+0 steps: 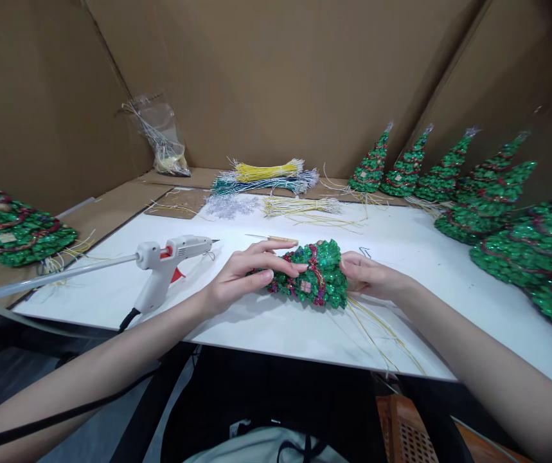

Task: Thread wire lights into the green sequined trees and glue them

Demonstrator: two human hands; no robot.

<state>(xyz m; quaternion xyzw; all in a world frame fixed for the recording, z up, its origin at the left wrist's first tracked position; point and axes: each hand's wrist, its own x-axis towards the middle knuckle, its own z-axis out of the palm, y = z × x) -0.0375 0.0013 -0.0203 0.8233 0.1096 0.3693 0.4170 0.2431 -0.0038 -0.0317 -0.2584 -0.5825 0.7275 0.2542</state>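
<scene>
No readable writing anywhere, just both hands, left hand (241, 273) and right hand (365, 275), gripping a glittery green tree (311, 276) lying sideways on the counter (280, 321), tip pointing left, wide base right.

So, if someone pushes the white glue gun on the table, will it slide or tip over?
The glue gun stands propped on its handle and a thin wire stand, so a sideways push would probably tip it. Its black cord hangs off the table edge and may drag it. The long glue stick behind adds leverage.

I note the sequin tree (315, 275) is glittering green with red garland bands. Glue gun (166, 265) white with red trigger; tabletop (266, 328) white.
</scene>
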